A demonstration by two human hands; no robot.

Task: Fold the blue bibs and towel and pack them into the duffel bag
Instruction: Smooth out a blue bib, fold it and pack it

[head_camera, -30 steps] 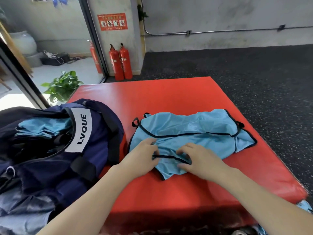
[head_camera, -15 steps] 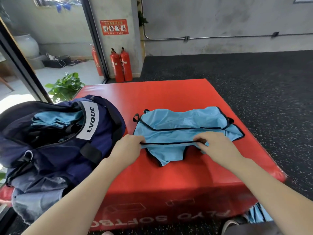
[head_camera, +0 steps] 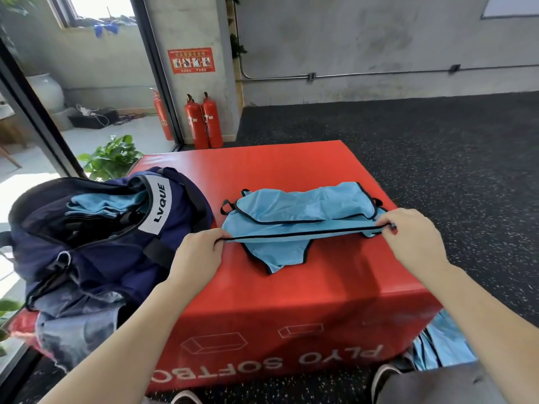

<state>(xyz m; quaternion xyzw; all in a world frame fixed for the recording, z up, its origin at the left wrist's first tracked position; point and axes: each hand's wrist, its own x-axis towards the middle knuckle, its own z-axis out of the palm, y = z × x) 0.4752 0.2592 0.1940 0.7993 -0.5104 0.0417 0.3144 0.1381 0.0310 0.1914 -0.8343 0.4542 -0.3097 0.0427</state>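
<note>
Folding: left hand [head_camera: 201, 252] and right hand [head_camera: 408, 228] each pinch one end of the bib [head_camera: 291, 220] hem, stretched taut
Next: lay hem far; then pack into bag [head_camera: 87, 228]

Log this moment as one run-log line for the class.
step: folding | left hand: pinches bib edge | right hand: pinches same edge | blue bib: on red plyo box | duffel bag: open
</note>
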